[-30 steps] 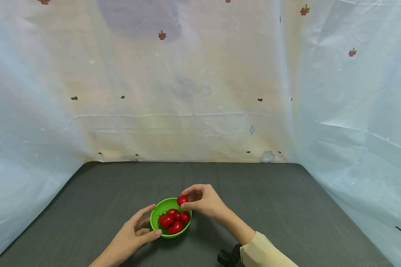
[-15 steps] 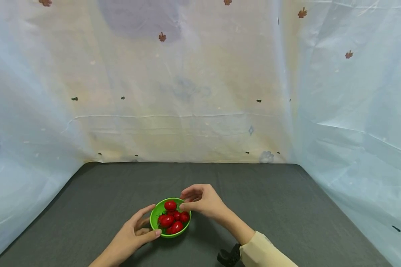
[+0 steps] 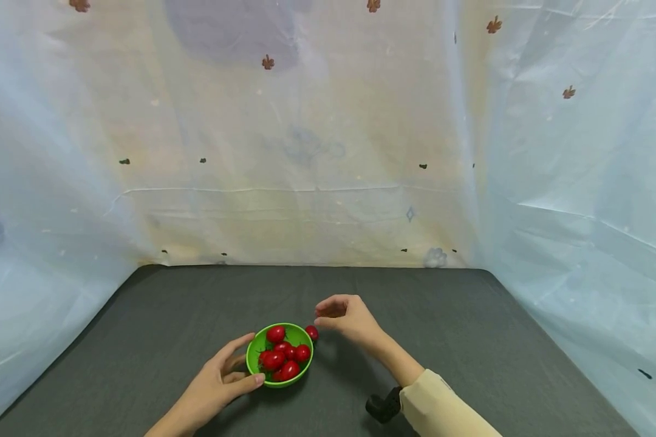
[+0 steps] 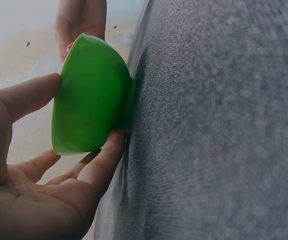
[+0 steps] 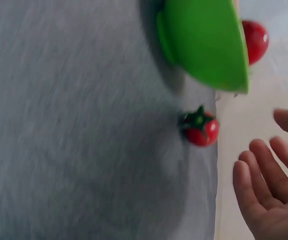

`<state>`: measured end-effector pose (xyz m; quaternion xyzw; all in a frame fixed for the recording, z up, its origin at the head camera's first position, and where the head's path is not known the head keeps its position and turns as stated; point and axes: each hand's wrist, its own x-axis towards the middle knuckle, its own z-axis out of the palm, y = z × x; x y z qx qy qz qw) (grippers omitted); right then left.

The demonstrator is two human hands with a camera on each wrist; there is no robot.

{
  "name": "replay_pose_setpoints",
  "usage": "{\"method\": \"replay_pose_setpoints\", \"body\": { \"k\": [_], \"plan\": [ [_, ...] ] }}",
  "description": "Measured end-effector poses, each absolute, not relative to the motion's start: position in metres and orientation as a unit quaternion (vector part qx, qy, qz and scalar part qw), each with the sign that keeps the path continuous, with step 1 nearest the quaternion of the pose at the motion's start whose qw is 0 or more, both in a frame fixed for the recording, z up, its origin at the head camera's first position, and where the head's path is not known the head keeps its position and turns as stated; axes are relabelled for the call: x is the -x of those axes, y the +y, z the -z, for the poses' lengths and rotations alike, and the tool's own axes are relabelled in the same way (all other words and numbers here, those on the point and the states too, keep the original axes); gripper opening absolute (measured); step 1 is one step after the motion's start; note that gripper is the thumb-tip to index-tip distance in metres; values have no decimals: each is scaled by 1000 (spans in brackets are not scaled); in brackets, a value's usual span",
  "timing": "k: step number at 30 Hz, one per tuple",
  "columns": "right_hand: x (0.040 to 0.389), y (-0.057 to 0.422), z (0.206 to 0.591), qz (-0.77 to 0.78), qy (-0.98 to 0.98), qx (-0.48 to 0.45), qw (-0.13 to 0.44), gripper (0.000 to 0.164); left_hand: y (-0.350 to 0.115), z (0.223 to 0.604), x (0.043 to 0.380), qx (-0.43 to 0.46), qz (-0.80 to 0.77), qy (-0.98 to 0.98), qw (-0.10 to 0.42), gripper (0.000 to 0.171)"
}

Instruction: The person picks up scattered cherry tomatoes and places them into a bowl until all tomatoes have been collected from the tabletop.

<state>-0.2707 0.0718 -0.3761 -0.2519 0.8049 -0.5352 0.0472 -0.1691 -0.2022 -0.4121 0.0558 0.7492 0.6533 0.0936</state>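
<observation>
A small green bowl [image 3: 297,334] stands on the dark cloth with several red cherry tomatoes [image 3: 275,359] in it. My left hand [image 3: 217,381] holds the bowl from the left, its thumb at the near rim and fingers spread along the side; the left wrist view shows fingertips against the outer wall. Beyond the bowl's right rim lies another cherry tomato [image 3: 312,332], its green stalk showing in the right wrist view on this single tomato [image 5: 201,127]. Just above and right of it is my right hand [image 3: 352,318], fingers loosely bent with nothing between them.
The dark grey cloth [image 3: 448,340] covers the table on every side of the bowl. Pale patterned plastic sheeting [image 3: 317,145] hangs along the back and both sides. A black strap device [image 3: 382,408] sits at the right wrist, by a cream sleeve.
My right hand let a cherry tomato go into the far part of the bowl, then drew away to the right. The tomato beside the bowl has come into view. My left hand stays put.
</observation>
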Motion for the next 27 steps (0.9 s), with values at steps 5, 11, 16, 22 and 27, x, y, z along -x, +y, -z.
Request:
{"method": "replay_pose_setpoints", "body": {
  "k": [5,11,16,22,27],
  "plan": [
    [278,75,382,469,835,279,67,34,-203,413,169,-57,-654,748,93,81],
    [281,74,386,468,831,284,96,41,-203,413,169,-56,-655,748,90,81],
    [284,72,388,466,830,289,104,42,-203,413,169,-54,-655,748,90,82],
    [286,69,391,469,826,294,108,44,-201,413,168,-50,-653,750,90,82],
    [286,67,392,478,822,289,108,43,-200,412,170,-48,-652,751,94,83]
  ]
}}
